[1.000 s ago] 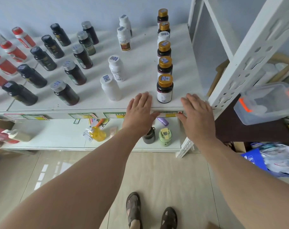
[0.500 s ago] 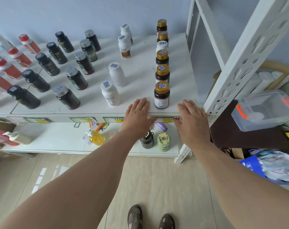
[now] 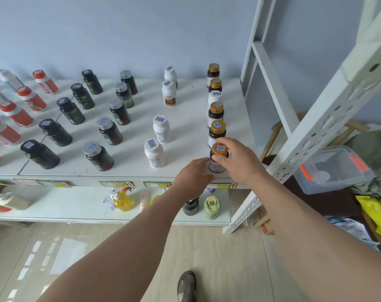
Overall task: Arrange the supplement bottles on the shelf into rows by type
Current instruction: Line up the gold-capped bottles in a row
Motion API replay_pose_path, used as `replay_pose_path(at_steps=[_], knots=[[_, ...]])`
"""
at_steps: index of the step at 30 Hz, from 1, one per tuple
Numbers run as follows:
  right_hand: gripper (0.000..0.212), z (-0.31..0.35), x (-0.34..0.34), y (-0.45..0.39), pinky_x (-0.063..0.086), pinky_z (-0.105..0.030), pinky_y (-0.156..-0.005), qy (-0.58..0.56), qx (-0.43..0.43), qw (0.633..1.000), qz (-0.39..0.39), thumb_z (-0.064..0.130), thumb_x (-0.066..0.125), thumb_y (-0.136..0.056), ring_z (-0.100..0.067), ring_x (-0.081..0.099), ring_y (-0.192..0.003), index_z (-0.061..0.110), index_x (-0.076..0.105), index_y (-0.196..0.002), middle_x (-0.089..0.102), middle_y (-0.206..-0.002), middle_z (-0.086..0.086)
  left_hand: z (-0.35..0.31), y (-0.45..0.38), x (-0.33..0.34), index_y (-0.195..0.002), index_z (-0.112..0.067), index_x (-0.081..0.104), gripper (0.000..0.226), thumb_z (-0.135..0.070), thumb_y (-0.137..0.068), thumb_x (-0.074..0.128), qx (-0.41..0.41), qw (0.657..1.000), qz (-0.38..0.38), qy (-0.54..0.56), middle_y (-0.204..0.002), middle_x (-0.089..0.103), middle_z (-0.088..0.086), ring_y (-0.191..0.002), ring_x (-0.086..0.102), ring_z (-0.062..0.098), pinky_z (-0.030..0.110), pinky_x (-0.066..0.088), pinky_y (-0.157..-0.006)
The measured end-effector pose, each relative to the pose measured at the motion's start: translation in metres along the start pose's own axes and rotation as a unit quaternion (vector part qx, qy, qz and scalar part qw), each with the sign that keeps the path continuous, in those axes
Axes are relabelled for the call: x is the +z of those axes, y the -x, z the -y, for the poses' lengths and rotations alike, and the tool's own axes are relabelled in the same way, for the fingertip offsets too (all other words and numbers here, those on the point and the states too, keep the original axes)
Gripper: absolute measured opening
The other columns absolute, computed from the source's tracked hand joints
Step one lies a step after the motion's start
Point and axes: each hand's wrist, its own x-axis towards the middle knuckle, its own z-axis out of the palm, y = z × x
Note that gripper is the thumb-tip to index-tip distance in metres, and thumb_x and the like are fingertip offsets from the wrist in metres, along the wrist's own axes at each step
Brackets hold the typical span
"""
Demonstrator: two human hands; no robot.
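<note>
On the white shelf (image 3: 185, 118) the bottles stand in rows running back: red-capped ones (image 3: 17, 112) at the left, then black-capped (image 3: 54, 131), silver-capped (image 3: 110, 130), white (image 3: 161, 128) and gold-capped (image 3: 216, 129) at the right. One white bottle (image 3: 214, 98) stands inside the gold-capped row. My right hand (image 3: 239, 160) grips the front gold-capped bottle (image 3: 219, 149) at its neck, thumb on the near side and fingers over the far side. My left hand (image 3: 193, 177) reaches in from the left, its fingertips touching that bottle's lower body.
A slanted white perforated post (image 3: 329, 110) rises just right of my right hand. A clear plastic box (image 3: 331, 168) lies beyond it. On the lower shelf stand a yellow pump bottle (image 3: 123, 200), a dark cup (image 3: 190, 205) and a green cup (image 3: 211, 207).
Both hands lay flat on the shelf's front edge. They have since lifted to the front gold-capped bottle: the right one has taken hold of it, the left one touches its side.
</note>
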Motion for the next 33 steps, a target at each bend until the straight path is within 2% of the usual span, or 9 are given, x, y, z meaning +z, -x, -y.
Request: replay_pose_path(at_steps=[2,6,9,13,16,18,24,29,33], knots=[[0.048,0.004,-0.003,-0.002,0.038,-0.024,-0.084,0.007,0.025,1.0,0.011,0.036,0.062,-0.091,-0.017,0.055,-0.109,0.029,0.045,-0.136,0.059,-0.126,0.002,-0.001,0.0,-0.006,-0.135,-0.024,0.048,0.045,-0.026,-0.091,0.057,-0.006,1.0,0.012,0.014,-0.128,0.058,0.002,-0.113,0.054,0.023,0.027,0.037,-0.083],[0.052,0.011,-0.007,0.0,0.036,-0.023,-0.085,-0.004,0.052,0.999,0.004,0.042,0.065,-0.087,-0.015,0.056,-0.11,0.027,0.049,-0.135,0.06,-0.127,0.004,-0.001,0.006,-0.023,-0.135,-0.019,0.053,0.041,-0.028,-0.095,0.057,-0.007,0.995,0.044,0.086,-0.125,0.063,0.006,-0.111,0.06,0.026,0.037,0.047,-0.094],[0.053,0.017,-0.012,-0.001,0.039,-0.022,-0.086,-0.008,0.057,0.998,-0.016,0.045,0.068,-0.084,-0.014,0.057,-0.11,0.024,0.055,-0.131,0.062,-0.126,0.005,0.007,0.006,-0.031,-0.131,-0.031,0.058,0.039,-0.036,-0.092,0.06,-0.007,0.991,0.072,0.115,-0.115,0.065,0.003,-0.099,0.061,0.023,0.034,0.047,-0.089],[0.053,0.026,-0.015,-0.001,0.04,-0.023,-0.082,-0.012,0.063,0.997,-0.044,0.047,0.07,-0.081,-0.011,0.058,-0.102,0.021,0.059,-0.125,0.064,-0.123,0.005,0.014,0.0,-0.041,-0.126,-0.04,0.061,0.035,-0.037,-0.091,0.062,0.009,0.983,0.123,0.135,-0.119,0.067,-0.009,-0.108,0.061,0.015,0.027,0.046,-0.093],[0.049,0.034,-0.018,-0.001,0.039,-0.022,-0.075,-0.006,0.064,0.996,-0.058,0.048,0.071,-0.081,-0.01,0.056,-0.093,0.02,0.061,-0.12,0.066,-0.115,0.004,0.015,-0.002,-0.051,-0.126,-0.033,0.063,0.035,-0.032,-0.091,0.065,0.025,0.975,0.149,0.166,-0.123,0.067,-0.009,-0.116,0.06,0.013,0.035,0.042,-0.107],[0.047,0.037,-0.02,-0.002,0.039,-0.021,-0.073,-0.012,0.066,0.996,-0.063,0.047,0.071,-0.08,-0.009,0.056,-0.09,0.019,0.062,-0.117,0.066,-0.112,0.005,0.015,-0.002,-0.056,-0.127,-0.03,0.063,0.036,-0.03,-0.091,0.066,0.032,0.97,0.165,0.177,-0.123,0.068,-0.009,-0.118,0.06,0.012,0.038,0.04,-0.109],[0.048,0.041,-0.022,-0.006,0.037,-0.019,-0.068,-0.02,0.059,0.996,-0.059,0.048,0.071,-0.08,-0.009,0.055,-0.089,0.02,0.063,-0.118,0.066,-0.111,0.006,0.016,-0.007,-0.061,-0.12,-0.04,0.064,0.036,-0.044,-0.084,0.067,0.033,0.969,0.165,0.181,-0.121,0.068,-0.014,-0.118,0.059,0.01,0.039,0.04,-0.109],[0.05,0.038,-0.024,-0.008,0.04,-0.021,-0.078,-0.038,0.056,0.996,-0.052,0.046,0.071,-0.081,-0.01,0.057,-0.095,0.02,0.061,-0.123,0.066,-0.118,0.004,0.015,-0.008,-0.06,-0.128,-0.029,0.062,0.038,-0.031,-0.09,0.067,0.017,0.968,0.15,0.202,-0.124,0.067,-0.008,-0.119,0.059,0.011,0.035,0.041,-0.108],[0.054,0.028,-0.019,-0.005,0.04,-0.021,-0.086,-0.028,0.045,0.998,-0.02,0.043,0.068,-0.085,-0.012,0.057,-0.11,0.023,0.054,-0.133,0.062,-0.128,0.003,0.011,-0.008,-0.057,-0.136,-0.031,0.054,0.047,-0.041,-0.091,0.063,0.018,0.991,0.107,0.072,-0.135,0.058,-0.009,-0.123,0.053,0.013,0.022,0.038,-0.099]])
